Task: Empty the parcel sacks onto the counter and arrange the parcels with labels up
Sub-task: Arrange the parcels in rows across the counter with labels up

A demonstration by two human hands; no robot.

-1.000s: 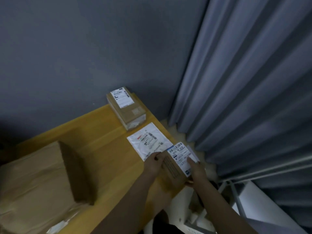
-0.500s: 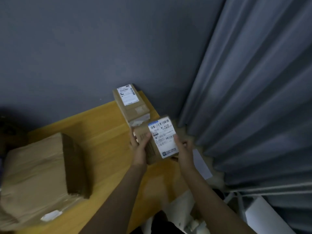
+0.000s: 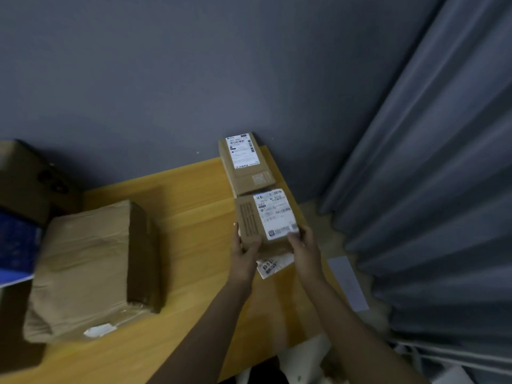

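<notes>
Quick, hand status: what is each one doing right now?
Left hand: holding the small labelled box at its near left corner.
Right hand: holding the same box at its near right corner.

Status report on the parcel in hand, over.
Gripping with left hand and right hand: small box, label up. Beyond, far box. Underneath, white mailer, partly covered.

Dim, bluish cast, soft blur, wide-angle bending
</notes>
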